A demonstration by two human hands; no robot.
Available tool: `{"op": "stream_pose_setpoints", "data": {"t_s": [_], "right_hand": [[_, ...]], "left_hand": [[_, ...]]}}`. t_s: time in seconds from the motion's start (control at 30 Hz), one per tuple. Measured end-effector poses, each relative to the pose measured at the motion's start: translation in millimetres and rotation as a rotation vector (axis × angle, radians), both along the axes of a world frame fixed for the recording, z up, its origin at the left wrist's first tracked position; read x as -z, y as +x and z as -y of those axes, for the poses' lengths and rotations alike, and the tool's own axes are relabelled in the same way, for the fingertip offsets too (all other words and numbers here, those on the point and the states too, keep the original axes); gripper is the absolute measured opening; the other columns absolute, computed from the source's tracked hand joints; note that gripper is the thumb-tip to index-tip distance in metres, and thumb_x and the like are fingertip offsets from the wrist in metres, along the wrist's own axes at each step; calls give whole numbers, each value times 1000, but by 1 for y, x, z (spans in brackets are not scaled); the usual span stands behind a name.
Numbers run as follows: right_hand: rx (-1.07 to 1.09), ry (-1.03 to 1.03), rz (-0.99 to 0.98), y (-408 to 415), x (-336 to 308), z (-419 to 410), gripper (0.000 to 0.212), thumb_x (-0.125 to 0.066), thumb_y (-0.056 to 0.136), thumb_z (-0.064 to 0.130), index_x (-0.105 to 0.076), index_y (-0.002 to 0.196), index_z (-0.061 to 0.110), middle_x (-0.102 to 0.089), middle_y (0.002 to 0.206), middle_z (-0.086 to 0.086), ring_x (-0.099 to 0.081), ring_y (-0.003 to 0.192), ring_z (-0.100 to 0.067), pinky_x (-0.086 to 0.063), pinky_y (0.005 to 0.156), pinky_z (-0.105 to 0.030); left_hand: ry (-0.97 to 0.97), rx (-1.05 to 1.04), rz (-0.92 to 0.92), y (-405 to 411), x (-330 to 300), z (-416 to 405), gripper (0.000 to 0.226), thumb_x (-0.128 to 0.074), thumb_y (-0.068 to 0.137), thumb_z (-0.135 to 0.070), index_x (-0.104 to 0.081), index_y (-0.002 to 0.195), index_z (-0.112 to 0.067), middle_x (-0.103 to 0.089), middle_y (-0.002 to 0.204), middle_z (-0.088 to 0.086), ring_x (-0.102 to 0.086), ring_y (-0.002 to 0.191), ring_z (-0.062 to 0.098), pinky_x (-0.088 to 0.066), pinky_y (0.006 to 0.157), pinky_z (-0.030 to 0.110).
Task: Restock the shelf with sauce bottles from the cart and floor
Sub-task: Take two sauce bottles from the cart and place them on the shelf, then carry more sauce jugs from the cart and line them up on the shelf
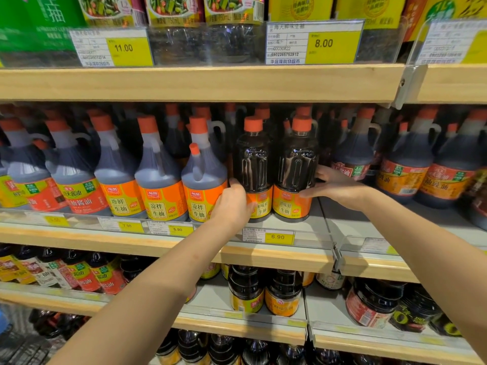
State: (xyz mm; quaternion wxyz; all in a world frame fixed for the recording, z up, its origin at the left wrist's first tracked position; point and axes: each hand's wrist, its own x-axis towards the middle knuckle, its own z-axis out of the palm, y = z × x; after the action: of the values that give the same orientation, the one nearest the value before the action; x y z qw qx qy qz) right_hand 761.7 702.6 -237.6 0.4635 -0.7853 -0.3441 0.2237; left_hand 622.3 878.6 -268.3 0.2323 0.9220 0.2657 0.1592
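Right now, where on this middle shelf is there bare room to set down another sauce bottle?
Bare grey shelf lies right of the two dark bottles that the left hand and right hand flank, before the handled jugs. Left of the hands, orange-label jugs stand packed together, no gap.

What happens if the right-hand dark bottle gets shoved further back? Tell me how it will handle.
The dark bottle looks filled nearly to its orange cap, so it is probably heavy for its size. It is tall and narrow, so a push high up may tip it; low at the label seems safer. Its glossy ribbed plastic could be somewhat slippery under the right hand.
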Motion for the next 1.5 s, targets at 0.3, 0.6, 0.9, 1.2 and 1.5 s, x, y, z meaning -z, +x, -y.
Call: {"op": "stream_pose_setpoints", "data": {"t_s": [0.3,0.6,0.9,1.2,1.5], "right_hand": [[170,-118,76,-38,-19,-4,55,-69,81,8,-49,133,11,-54,135,-10,-50,124,-25,-37,98,-28],[121,-570,373,-106,-77,8,42,-60,80,29,-59,120,15,-62,122,-8,-58,108,-30,-50,91,-43],[16,-623,503,-180,-155,23,34,-56,85,34,-62,115,21,-65,119,-5,-59,110,-27,-49,90,-41],[-161,-547,616,-243,-201,13,28,-59,83,35,-65,106,20,-65,108,-3,-59,104,-26,-46,78,-35],[-434,-378,703,-323,-198,-15,38,-57,88,37,-61,122,20,-63,124,2,-58,112,-19,-48,89,-33]], "left_hand": [[-94,-26,-103,-9,-16,15,64,-62,86,-20,-29,135,4,-61,115,18,-63,100,33,-53,74,36],[142,307,-352,-66,-97,15,34,-54,87,-36,-58,108,-10,-63,110,15,-60,98,33,-51,76,41],[278,382,-409,-142,-182,18,41,-52,87,-43,-61,119,-20,-62,125,6,-56,115,30,-49,92,46],[230,280,-413,-241,-228,13,37,-53,89,-37,-62,111,-9,-64,116,11,-60,104,30,-51,86,43],[143,3,-408,-388,-228,20,38,-53,90,-37,-62,117,-12,-66,117,7,-62,102,24,-52,87,39]]}}
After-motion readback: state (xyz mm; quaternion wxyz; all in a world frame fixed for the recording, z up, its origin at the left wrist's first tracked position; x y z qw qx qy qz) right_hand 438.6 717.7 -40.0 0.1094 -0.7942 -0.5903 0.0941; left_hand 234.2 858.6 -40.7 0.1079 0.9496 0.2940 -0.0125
